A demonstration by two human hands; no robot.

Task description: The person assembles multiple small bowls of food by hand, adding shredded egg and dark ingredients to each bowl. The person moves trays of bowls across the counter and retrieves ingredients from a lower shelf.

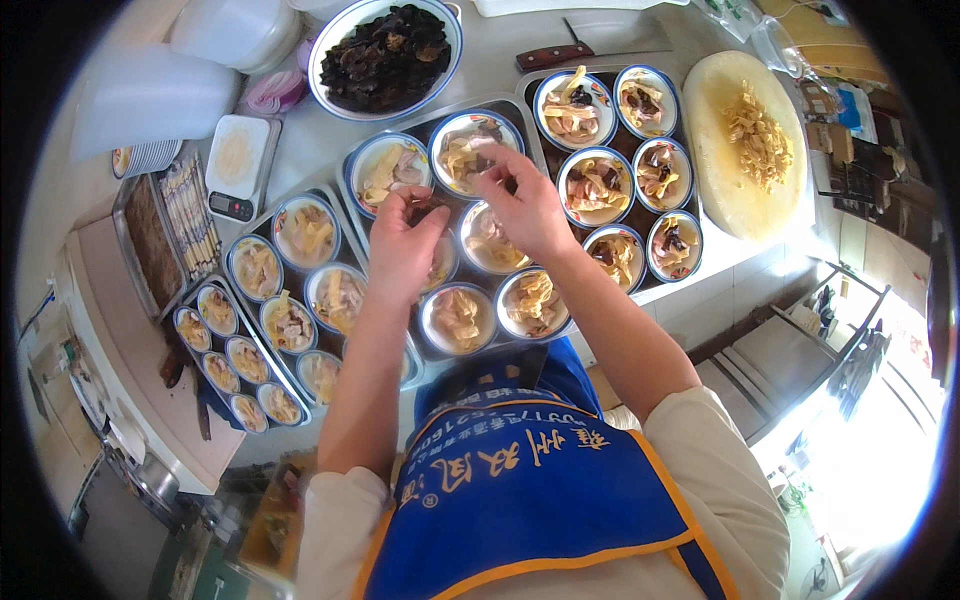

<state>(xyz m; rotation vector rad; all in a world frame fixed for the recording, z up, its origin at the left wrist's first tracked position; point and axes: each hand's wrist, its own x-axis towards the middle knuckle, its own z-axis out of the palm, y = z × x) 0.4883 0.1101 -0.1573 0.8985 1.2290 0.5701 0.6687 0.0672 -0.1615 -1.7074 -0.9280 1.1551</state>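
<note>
Over the middle tray [535,150] of patterned bowls, my left hand [405,245] is closed around a small clump of dark wood ear fungus [428,210]. My right hand [530,205] reaches over a back bowl [465,152] holding pale strips and sliced meat. Its fingers are pinched, with a bit of dark fungus showing between them. Beside my left hand is another bowl [388,175] of pale strips. Nearer to me stand two front bowls [458,318] [532,302] with similar food. My forearms partly cover the bowls between.
A large bowl [385,58] of wood ear stands at the back. Right are a tray of bowls topped with fungus [600,187] and a round board [750,190] with pale strips. A cleaver [590,55] lies behind. Left are more filled trays [290,325] and a scale [240,165].
</note>
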